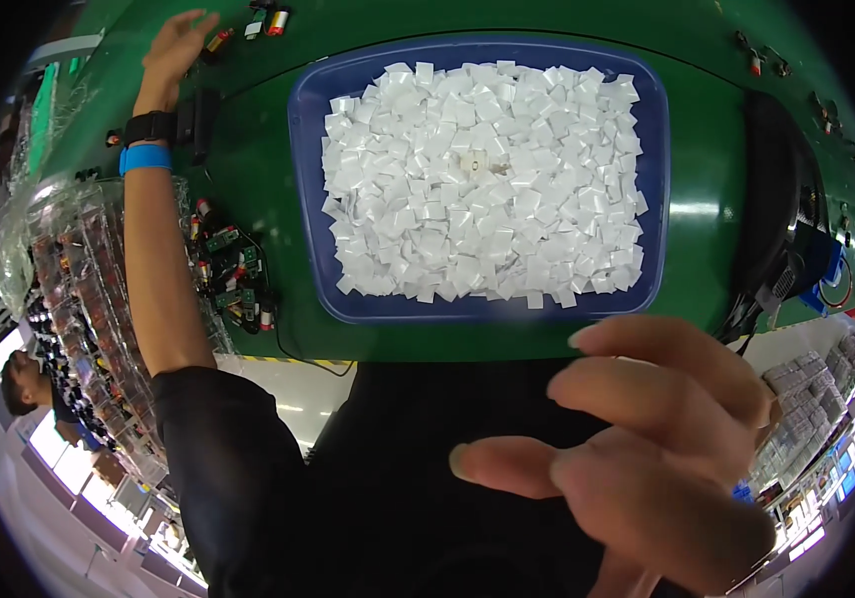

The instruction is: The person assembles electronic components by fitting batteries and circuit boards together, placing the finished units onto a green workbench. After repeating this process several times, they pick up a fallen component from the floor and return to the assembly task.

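Observation:
My left hand [176, 52] reaches to the far left of the green conveyor-like table [248, 149], its fingers stretched out and apart. Close by its fingertips lies a small red-and-gold cylinder part [216, 42], with a similar red-and-white one [278, 22] just beyond. My right hand [662, 409] is raised close to the camera at the lower right, fingers curved and spread, with nothing visible in them. Between the arms stands a blue plastic tub [657, 239] heaped with small white square pieces [398, 229]. Near the heap's middle sits a small beige item [474, 162], too small to name.
Small green circuit boards with red cylinders and wires [238, 274] lie beside my left forearm. Stacked clear plastic trays [89, 299] stand at the left. A black curved object [781, 199] is right of the tub. Another person [24, 384] is at the far left.

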`<state>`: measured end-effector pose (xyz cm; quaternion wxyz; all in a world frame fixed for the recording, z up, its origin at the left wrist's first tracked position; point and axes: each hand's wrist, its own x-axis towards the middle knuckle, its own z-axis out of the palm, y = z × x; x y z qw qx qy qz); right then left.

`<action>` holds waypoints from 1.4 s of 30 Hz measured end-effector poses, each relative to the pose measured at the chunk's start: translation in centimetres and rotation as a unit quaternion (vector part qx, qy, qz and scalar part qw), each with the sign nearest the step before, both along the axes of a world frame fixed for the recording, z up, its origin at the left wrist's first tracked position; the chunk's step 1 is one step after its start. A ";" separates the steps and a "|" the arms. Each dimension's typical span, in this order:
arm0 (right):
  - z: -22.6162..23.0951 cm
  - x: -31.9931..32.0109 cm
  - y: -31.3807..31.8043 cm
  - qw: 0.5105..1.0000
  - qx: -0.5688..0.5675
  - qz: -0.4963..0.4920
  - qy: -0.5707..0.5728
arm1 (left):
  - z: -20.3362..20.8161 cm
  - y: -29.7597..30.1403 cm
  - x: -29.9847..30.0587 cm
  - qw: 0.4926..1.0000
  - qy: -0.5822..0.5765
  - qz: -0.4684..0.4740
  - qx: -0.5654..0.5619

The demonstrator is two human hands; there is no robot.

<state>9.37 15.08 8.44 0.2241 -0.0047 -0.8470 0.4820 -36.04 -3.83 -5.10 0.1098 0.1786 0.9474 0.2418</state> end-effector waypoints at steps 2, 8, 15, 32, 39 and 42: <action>0.3 -0.4 -0.3 1.000 -0.011 0.012 -0.018 | 1.2 2.6 1.5 0.991 0.076 -0.106 -0.029; 1.9 -0.4 0.1 0.996 -0.035 0.042 -0.068 | 2.5 5.0 2.7 0.956 0.060 -0.287 -0.031; -0.4 -1.4 1.3 0.989 -0.044 0.094 -0.109 | 9.0 3.3 14.8 0.969 -0.129 -0.172 0.123; -3.5 -0.3 1.2 0.898 -0.338 -0.022 -0.281 | 10.3 3.6 33.3 0.919 -0.277 -0.174 0.220; -2.8 -0.8 1.7 0.960 -0.127 -0.011 -0.248 | 9.4 3.2 32.4 0.865 -0.347 -0.176 0.317; -3.6 -0.8 2.3 0.988 -0.004 -0.008 -0.157 | 9.7 3.3 32.4 0.865 -0.392 -0.115 0.292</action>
